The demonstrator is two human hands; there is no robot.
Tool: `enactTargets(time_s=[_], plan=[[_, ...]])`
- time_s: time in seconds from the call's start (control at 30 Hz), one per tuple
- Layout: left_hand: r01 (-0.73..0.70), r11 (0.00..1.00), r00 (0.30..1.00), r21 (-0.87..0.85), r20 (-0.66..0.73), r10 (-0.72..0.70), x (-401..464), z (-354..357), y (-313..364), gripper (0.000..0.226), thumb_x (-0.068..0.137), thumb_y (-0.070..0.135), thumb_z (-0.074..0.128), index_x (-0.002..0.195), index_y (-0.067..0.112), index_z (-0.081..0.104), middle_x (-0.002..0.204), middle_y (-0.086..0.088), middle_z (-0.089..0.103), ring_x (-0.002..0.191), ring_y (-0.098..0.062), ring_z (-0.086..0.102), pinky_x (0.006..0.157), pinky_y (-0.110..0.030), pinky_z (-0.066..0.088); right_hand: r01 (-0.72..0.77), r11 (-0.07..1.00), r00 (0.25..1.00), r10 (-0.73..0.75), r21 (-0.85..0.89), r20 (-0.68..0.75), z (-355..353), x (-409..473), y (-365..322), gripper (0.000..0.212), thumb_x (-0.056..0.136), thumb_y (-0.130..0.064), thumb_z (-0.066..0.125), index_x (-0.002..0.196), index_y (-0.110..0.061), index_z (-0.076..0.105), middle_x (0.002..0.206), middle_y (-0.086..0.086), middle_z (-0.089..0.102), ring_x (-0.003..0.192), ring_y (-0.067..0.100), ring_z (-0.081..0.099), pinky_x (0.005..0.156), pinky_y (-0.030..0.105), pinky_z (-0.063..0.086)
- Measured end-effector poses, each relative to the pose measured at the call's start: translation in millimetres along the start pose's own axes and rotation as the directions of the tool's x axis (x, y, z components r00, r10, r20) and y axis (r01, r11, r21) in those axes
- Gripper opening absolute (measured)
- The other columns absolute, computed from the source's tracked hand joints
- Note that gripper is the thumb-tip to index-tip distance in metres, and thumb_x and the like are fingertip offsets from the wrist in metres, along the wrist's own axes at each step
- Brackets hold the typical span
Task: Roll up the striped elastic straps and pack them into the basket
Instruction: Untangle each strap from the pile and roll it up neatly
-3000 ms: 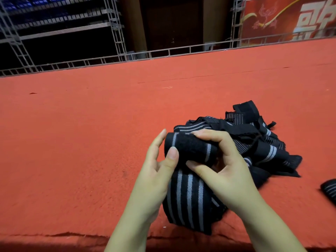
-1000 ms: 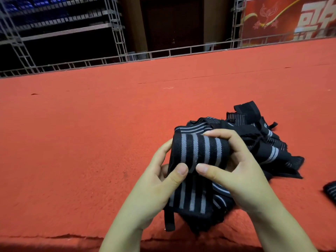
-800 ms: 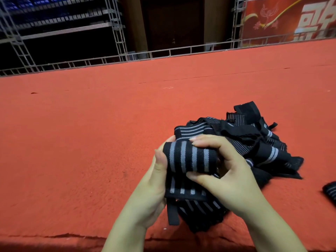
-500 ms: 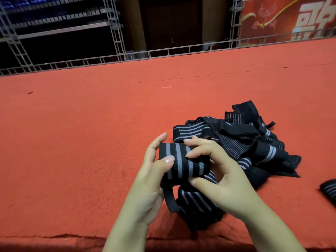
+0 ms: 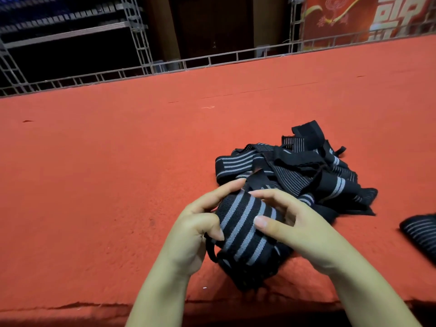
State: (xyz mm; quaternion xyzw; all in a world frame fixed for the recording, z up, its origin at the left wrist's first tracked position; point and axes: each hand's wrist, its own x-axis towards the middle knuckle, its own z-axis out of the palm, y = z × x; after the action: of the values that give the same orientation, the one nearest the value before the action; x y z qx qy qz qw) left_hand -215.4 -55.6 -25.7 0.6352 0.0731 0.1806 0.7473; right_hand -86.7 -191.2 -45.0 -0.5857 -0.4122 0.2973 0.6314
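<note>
A black elastic strap with grey stripes (image 5: 245, 223), partly rolled, sits between both hands near the front edge of the red surface. My left hand (image 5: 195, 230) grips the roll's left end, thumb curled over it. My right hand (image 5: 290, 223) holds the right side, thumb on top and fingers arched over the far edge. The strap's loose tail (image 5: 247, 272) hangs below the roll. Behind it lies a tangled pile of striped straps (image 5: 306, 171). No basket is in view.
Another rolled strap (image 5: 420, 232) lies at the right edge of the red felt surface (image 5: 106, 173). The surface's front edge runs just below my wrists. Metal truss rails (image 5: 212, 60) border the far side.
Both hands have turned the roll further, taking in more of the strap. The roll is thicker and now sits tilted, and the hanging tail is shorter. The pile has not moved.
</note>
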Motion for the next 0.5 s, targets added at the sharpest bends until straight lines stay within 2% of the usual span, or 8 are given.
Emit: enactTargets(time_s=[0.07,0.17,0.27,0.33,0.4,0.43,0.5], plan=[[0.031,0.999,1.000,0.020,0.003,-0.031,5.1,7.4,-3.8,0.077,0.042,-0.003,0.038,0.099,0.029,0.079,0.110,0.001,0.074,0.102,-0.015,0.070,0.074,-0.022,0.056,-0.018,1.000,0.999,0.018,-0.005,-0.027,-6.6,-4.5,3.2,0.048,0.061,-0.043,0.078,0.107,-0.033,0.066,0.113,-0.008,0.069,0.107,0.008,0.064,0.092,0.025,0.051],[0.086,0.996,0.996,-0.009,0.000,-0.086,15.4,27.5,-14.2,0.076,0.043,-0.003,0.038,0.097,0.032,0.079,0.104,-0.001,0.075,0.091,-0.015,0.072,0.065,-0.020,0.055,-0.056,0.998,0.989,0.059,0.030,-0.135,-24.0,-15.1,5.4,0.040,0.065,-0.029,0.077,0.104,-0.028,0.067,0.105,-0.006,0.071,0.101,0.010,0.067,0.086,0.023,0.052],[0.128,0.987,0.991,-0.093,-0.025,-0.131,33.8,53.9,-32.2,0.075,0.049,-0.002,0.043,0.108,0.031,0.075,0.116,-0.003,0.071,0.077,-0.014,0.070,0.054,-0.016,0.049,-0.075,0.996,0.967,0.082,0.038,-0.240,-54.3,-29.8,4.6,0.041,0.065,-0.023,0.082,0.103,-0.026,0.067,0.103,-0.004,0.072,0.096,0.010,0.068,0.081,0.024,0.054],[0.142,0.988,0.986,-0.067,-0.075,-0.147,48.8,72.1,-47.3,0.062,0.060,0.001,0.058,0.111,0.033,0.072,0.123,0.000,0.067,0.069,-0.014,0.065,0.053,-0.018,0.046,-0.090,0.995,0.936,0.095,0.031,-0.340,-81.4,-41.2,4.1,0.046,0.063,-0.025,0.085,0.105,-0.023,0.066,0.104,-0.003,0.071,0.094,0.009,0.068,0.078,0.024,0.055],[0.169,0.981,0.978,-0.095,-0.108,-0.179,63.6,88.1,-60.3,0.043,0.078,0.002,0.068,0.114,0.026,0.069,0.122,-0.005,0.066,0.091,-0.019,0.068,0.062,-0.025,0.054,-0.098,0.992,0.886,0.125,0.083,-0.446,-113.2,-51.0,0.2,0.046,0.061,-0.026,0.075,0.105,-0.020,0.065,0.102,-0.001,0.070,0.089,0.010,0.068,0.073,0.026,0.057],[0.188,0.976,0.973,-0.114,-0.116,-0.201,69.9,95.9,-64.6,0.034,0.087,0.002,0.063,0.115,0.021,0.066,0.120,-0.007,0.067,0.097,-0.022,0.069,0.065,-0.028,0.057,-0.086,0.989,0.860,0.135,0.120,-0.493,-130.7,-55.1,-2.1,0.044,0.062,-0.025,0.073,0.105,-0.018,0.064,0.098,0.000,0.070,0.087,0.012,0.068,0.072,0.029,0.057],[0.220,0.968,0.964,-0.123,-0.122,-0.235,81.1,110.2,-70.6,0.027,0.093,0.005,0.055,0.117,0.015,0.063,0.114,-0.009,0.071,0.094,-0.025,0.072,0.066,-0.029,0.059,-0.054,0.990,0.786,0.122,0.129,-0.606,-170.3,-59.8,-4.4,0.033,0.069,-0.019,0.072,0.101,-0.017,0.063,0.090,-0.002,0.069,0.082,0.015,0.067,0.073,0.034,0.057]])
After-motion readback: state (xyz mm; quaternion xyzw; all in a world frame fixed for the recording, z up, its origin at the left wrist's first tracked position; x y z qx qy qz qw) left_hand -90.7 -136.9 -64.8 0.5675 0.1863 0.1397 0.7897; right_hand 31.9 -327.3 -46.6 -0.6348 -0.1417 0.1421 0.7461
